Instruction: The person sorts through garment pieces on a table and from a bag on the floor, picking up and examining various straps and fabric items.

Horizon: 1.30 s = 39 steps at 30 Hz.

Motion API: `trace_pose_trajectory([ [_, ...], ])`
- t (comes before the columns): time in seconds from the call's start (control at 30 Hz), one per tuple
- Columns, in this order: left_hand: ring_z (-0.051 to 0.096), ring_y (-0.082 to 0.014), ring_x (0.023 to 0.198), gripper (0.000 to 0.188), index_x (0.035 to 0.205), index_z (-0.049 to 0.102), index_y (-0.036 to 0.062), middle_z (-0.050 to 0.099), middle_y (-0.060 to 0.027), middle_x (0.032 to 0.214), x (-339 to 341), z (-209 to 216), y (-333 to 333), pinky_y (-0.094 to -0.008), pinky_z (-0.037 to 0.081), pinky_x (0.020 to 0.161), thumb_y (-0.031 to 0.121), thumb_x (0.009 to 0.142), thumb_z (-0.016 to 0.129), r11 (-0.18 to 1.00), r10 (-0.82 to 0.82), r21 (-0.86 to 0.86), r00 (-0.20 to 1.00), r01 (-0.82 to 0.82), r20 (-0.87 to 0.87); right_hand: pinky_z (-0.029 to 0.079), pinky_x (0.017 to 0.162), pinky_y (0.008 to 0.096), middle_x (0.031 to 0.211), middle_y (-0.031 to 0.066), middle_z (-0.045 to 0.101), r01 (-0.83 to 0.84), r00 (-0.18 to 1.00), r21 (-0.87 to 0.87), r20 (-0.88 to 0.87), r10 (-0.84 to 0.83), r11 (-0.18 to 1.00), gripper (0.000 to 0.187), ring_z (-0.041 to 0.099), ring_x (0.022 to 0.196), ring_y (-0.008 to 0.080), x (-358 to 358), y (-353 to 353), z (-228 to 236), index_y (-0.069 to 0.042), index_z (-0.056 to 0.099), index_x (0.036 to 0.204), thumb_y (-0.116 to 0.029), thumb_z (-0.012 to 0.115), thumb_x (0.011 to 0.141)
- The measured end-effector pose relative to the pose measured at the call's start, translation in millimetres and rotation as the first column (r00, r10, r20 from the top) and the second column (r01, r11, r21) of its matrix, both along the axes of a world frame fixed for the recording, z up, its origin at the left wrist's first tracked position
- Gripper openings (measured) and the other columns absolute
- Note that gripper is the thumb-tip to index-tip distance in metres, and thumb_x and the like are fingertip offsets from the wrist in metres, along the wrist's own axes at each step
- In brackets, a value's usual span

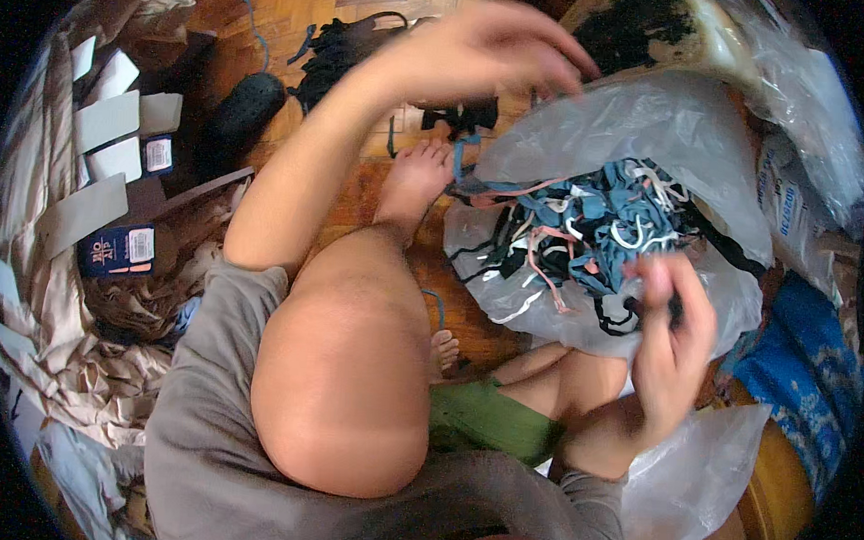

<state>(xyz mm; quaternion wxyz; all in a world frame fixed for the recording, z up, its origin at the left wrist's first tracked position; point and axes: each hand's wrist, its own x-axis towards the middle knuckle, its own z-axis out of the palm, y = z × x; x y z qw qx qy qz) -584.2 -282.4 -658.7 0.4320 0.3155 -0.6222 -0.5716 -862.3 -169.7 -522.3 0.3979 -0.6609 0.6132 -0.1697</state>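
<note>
My left hand (496, 58) is stretched out above the floor at the top, fingers extended and blurred, with nothing visible in it. Its fingertips are close to the upper edge of a translucent plastic bag (637, 115). The bag lies wide open and holds a tangled pile of straps and fabric strips (595, 223) in teal, black, white and pink. Over the pile's lower right side is my right hand (672, 340), its fingers bent and smeared by motion. Whether anything is pinched between them cannot be made out.
Cards and tagged packets (119, 250) lie at the left on crumpled brown paper (114, 383). A black cord bundle (339, 57) and a dark oval object (247, 106) rest on the wooden floor. Blue patterned cloth (800, 350) and more clear plastic (701, 479) are at the right.
</note>
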Motion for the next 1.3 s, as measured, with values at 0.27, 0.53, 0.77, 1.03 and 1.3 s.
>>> trace_pose_trajectory([
  [0.27,0.044,-0.0462,0.139,0.105,0.157,0.039,0.0075,0.051,-0.0323,0.143,157.0,-211.5,41.3,-0.0509,0.036,0.116,0.073,0.081,0.072,0.502,0.549,-0.260,0.071,-0.825,0.833,0.045,0.060,0.0297,0.079,0.0046,0.064,0.119,0.896,0.042,0.427,-0.126,0.992,0.029,0.059,0.068,0.0144,179.9,-199.8,-256.6,-0.003,0.070,0.110,-0.028,0.057,0.101],
  [0.53,0.042,-0.0552,0.133,0.124,0.160,0.029,0.0191,0.038,-0.0377,0.144,59.8,-199.9,32.7,-0.0565,0.040,0.114,0.060,0.060,0.091,0.915,0.308,-0.070,0.578,-0.397,0.756,0.036,0.117,0.0508,0.138,0.0321,0.059,0.179,0.980,0.214,-0.121,-0.156,0.960,0.076,0.053,0.134,0.0463,212.7,-171.8,-341.7,0.007,0.058,0.135,-0.058,0.045,0.097],
  [0.77,0.059,-0.0472,0.117,0.051,0.129,0.060,0.0079,0.064,-0.0263,0.117,38.4,-136.6,-0.7,-0.0511,0.050,0.096,0.019,0.080,0.075,0.647,0.669,-0.196,0.425,-0.737,0.610,0.043,0.106,0.0374,0.124,0.0281,0.068,-0.092,0.978,0.143,0.197,0.063,0.985,0.068,0.062,0.123,0.0330,225.1,-163.4,-235.5,0.005,0.065,0.124,-0.057,0.042,0.107],
  [1.03,0.055,-0.0113,0.092,0.023,0.097,0.059,0.0058,0.059,0.0003,0.096,99.9,131.8,21.5,-0.0266,0.046,0.087,-0.002,0.079,0.070,0.578,0.815,-0.008,0.576,-0.816,0.058,0.058,0.080,0.0318,0.104,0.0151,0.075,0.115,0.811,0.211,0.545,-0.214,0.971,0.037,0.073,0.097,0.0213,130.9,-103.8,78.0,0.004,0.064,0.121,-0.029,0.048,0.111],
  [1.3,0.058,-0.0144,0.094,0.048,0.113,0.054,0.0145,0.056,-0.0014,0.104,154.9,400.8,149.1,-0.0323,0.054,0.082,0.010,0.073,0.081,0.368,0.917,0.698,0.364,-0.615,-0.163,0.055,0.089,0.0428,0.108,0.0213,0.073,-0.403,0.894,0.353,-0.045,0.446,0.844,0.032,0.071,0.099,0.0356,27.3,-5.9,253.5,-0.001,0.071,0.115,-0.028,0.067,0.098],
])
